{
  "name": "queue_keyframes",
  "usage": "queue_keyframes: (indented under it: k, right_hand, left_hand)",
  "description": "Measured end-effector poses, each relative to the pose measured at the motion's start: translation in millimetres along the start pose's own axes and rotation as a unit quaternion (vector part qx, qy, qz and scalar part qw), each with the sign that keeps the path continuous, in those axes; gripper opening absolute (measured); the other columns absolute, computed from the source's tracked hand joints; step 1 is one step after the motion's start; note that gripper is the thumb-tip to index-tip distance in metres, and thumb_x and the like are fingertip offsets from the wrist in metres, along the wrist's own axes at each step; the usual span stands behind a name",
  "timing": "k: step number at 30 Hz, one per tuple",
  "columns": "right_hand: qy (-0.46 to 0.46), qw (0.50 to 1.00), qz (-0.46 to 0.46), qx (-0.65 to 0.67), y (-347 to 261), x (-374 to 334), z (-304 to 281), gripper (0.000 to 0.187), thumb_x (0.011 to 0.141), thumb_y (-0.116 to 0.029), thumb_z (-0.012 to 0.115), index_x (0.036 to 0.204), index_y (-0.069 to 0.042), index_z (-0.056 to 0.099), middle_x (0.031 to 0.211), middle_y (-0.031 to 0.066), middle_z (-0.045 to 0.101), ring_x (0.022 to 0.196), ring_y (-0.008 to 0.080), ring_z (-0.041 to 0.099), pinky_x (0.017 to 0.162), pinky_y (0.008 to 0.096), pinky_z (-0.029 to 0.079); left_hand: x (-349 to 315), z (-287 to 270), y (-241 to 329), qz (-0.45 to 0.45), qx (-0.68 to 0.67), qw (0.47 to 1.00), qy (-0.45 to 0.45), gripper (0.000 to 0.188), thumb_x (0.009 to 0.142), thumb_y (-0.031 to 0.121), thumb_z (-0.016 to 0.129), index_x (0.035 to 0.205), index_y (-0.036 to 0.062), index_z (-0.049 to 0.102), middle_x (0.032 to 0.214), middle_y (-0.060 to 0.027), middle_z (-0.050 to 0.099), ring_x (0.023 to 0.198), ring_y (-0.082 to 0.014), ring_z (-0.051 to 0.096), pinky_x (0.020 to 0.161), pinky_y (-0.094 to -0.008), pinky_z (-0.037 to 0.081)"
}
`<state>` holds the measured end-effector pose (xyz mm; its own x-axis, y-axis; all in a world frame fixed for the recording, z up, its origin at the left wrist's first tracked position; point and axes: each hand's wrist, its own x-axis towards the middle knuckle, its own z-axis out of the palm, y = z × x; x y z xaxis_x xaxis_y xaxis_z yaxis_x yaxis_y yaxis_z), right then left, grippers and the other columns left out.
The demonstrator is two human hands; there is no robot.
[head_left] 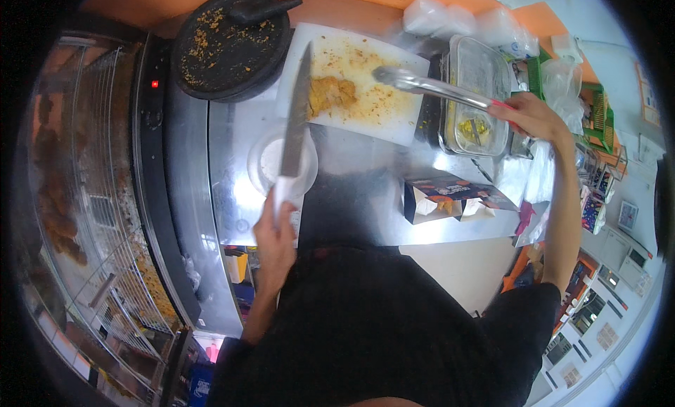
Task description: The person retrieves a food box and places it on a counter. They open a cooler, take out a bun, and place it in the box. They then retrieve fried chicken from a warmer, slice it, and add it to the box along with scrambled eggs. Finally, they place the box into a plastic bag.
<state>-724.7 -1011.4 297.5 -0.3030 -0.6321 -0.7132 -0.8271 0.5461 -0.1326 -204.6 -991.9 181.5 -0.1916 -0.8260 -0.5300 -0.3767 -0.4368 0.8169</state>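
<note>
My left hand (275, 240) is closed round the white handle of a large knife (296, 122). Its blade points away from me, along the left side of a white cutting board (383, 126). A golden-brown fried piece of food (334, 95) lies on the board just right of the blade, with crumbs scattered about. In my right hand (532, 117) is a pair of metal tongs (446, 90) with a red part at the grip. The tong tips hover over the board, apart from the food. Beneath the knife stands a round white bowl (264, 164).
A dark stone mortar (204, 73) with a pestle (264, 11) stands at the far left. A clear plastic container (478, 62) sits right of the board. Nearer me is an open printed food box (450, 199). A glass display cabinet (105, 140) flanks the counter's left.
</note>
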Motion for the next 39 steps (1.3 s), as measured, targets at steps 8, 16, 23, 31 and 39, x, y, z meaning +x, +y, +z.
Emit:
queue_keyframes:
  k: [8,16,23,31,39]
  right_hand:
    - [-0.045,0.995,-0.073,-0.048,-29.4,73.7,13.6,0.086,0.077,-0.085,0.067,0.060,-0.001,0.066,0.050,0.0052,0.055,0.048,0.0174,0.058,0.049,0.0342,0.046]
    - [-0.059,0.993,-0.098,-0.008,-24.5,77.6,28.4,0.080,0.079,-0.079,0.071,0.062,0.000,0.069,0.051,0.0061,0.054,0.049,0.0184,0.059,0.049,0.0345,0.045]
    - [-0.078,0.992,-0.098,-0.002,-37.5,90.6,42.3,0.081,0.082,-0.077,0.069,0.065,0.001,0.070,0.052,0.0071,0.054,0.049,0.0191,0.059,0.051,0.0351,0.045]
    - [-0.073,0.989,-0.127,0.032,-55.7,91.8,84.4,0.081,0.086,-0.075,0.068,0.080,0.006,0.074,0.063,0.0140,0.062,0.063,0.0263,0.065,0.062,0.0408,0.051]
    - [-0.081,0.986,-0.129,0.059,-77.7,105.8,116.0,0.086,0.087,-0.078,0.064,0.083,0.008,0.074,0.066,0.0165,0.064,0.069,0.0311,0.067,0.070,0.0443,0.053]
  left_hand:
    - [-24.6,-25.9,19.4,-0.068,0.067,0.995,0.029,0.042,0.111,0.021,0.052,0.149,0.0052,0.055,0.100,-0.0039,0.068,0.058,-0.0047,0.045,0.050,-0.0243,0.037]
    - [-7.1,-28.2,55.5,-0.029,0.269,0.963,0.001,0.041,0.110,0.016,0.047,0.147,0.0023,0.054,0.097,-0.0167,0.074,0.060,-0.0194,0.064,0.062,-0.0380,0.051]
    - [-1.1,-21.5,88.3,-0.082,0.204,0.975,-0.033,0.041,0.110,0.017,0.048,0.147,0.0020,0.055,0.097,-0.0083,0.068,0.055,-0.0087,0.055,0.049,-0.0280,0.043]
    - [4.7,-14.5,101.8,-0.091,0.194,0.975,-0.058,0.038,0.110,0.017,0.044,0.145,0.0023,0.053,0.097,-0.0172,0.072,0.059,-0.0225,0.066,0.063,-0.0396,0.053]
    - [15.4,-17.0,97.6,-0.069,0.249,0.964,-0.061,0.038,0.109,0.016,0.044,0.143,0.0015,0.053,0.098,-0.0224,0.073,0.073,-0.0349,0.072,0.072,-0.0460,0.054]
